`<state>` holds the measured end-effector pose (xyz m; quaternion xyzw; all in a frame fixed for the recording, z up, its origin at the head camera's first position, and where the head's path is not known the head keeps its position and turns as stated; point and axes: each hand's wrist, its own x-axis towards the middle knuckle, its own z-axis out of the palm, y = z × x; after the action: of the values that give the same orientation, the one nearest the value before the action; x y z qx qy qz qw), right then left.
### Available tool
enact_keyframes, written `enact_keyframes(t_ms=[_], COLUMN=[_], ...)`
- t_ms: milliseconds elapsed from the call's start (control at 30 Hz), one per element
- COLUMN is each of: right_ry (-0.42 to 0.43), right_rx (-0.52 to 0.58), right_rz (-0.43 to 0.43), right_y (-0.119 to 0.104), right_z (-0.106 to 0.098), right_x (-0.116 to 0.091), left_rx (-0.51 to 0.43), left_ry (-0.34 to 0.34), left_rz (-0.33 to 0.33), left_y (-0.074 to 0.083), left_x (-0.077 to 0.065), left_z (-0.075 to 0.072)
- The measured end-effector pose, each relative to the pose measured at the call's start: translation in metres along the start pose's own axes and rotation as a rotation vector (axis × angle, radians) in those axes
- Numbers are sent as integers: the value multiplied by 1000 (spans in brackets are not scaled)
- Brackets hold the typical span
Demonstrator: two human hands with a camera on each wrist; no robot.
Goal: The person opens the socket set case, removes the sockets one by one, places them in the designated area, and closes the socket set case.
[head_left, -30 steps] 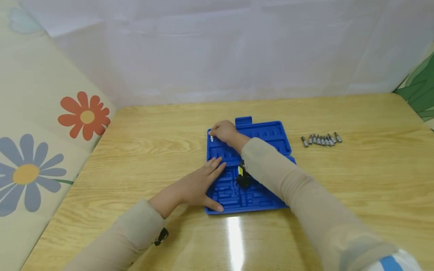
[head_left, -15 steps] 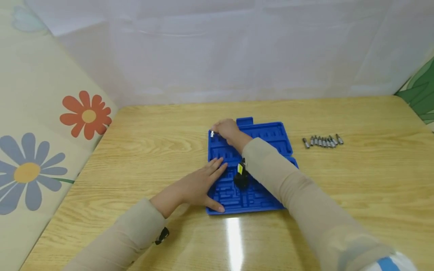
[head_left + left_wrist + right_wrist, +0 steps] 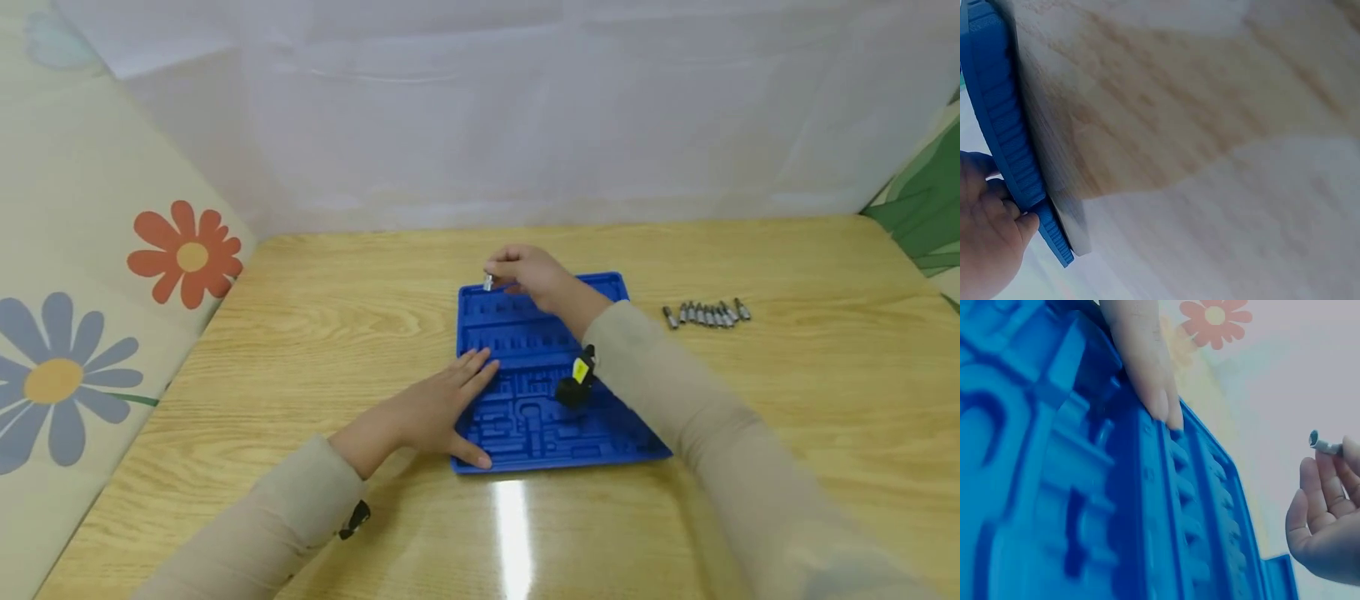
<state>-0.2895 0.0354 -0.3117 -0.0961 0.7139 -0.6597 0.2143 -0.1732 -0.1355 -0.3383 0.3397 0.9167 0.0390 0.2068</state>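
My right hand pinches a small silver socket between thumb and fingers, just above the far edge of the open blue tool case. In the right wrist view, the open end of the socket points away from the fingertips. My left hand lies with fingers spread on the left edge of the case, across its hinge area. From the left wrist view, that hand touches the ribbed side of the case. The case has moulded slots in both halves.
Several metal bit sockets lie in a row on the wooden table, to the right of the case. A white sheet hangs behind the table. Flower-printed covering stands at the left.
My right hand has lifted the socket up from the case's far left corner and moved it right and away. My left hand stays in place on the case.
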Motion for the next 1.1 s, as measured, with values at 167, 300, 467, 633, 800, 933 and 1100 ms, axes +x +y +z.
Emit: enact_keyframes(t_ms=[167, 300, 467, 633, 800, 933, 1100], right_ry=[18, 47, 80, 135, 181, 233, 303], right_rx=[-16, -23, -48, -58, -28, -5, -47], right_rz=[-26, -30, -29, -12, -3, -14, -15], right_y=[13, 22, 27, 32, 37, 42, 52], right_z=[-24, -42, -65, -93, -124, -147, -176], right_x=[-6, -19, -36, -53, -79, -98, -114], left_rx=[5, 17, 24, 13, 14, 13, 16], left_ry=[-4, -1, -4, 0, -2, -8, -11], left_rz=[0, 12, 5, 11, 15, 9, -1], left_y=[3, 3, 3, 5, 4, 4, 4], left_x=[1, 3, 3, 2, 2, 2, 2], left_z=[-1, -1, -1, -3, -4, -4, -2])
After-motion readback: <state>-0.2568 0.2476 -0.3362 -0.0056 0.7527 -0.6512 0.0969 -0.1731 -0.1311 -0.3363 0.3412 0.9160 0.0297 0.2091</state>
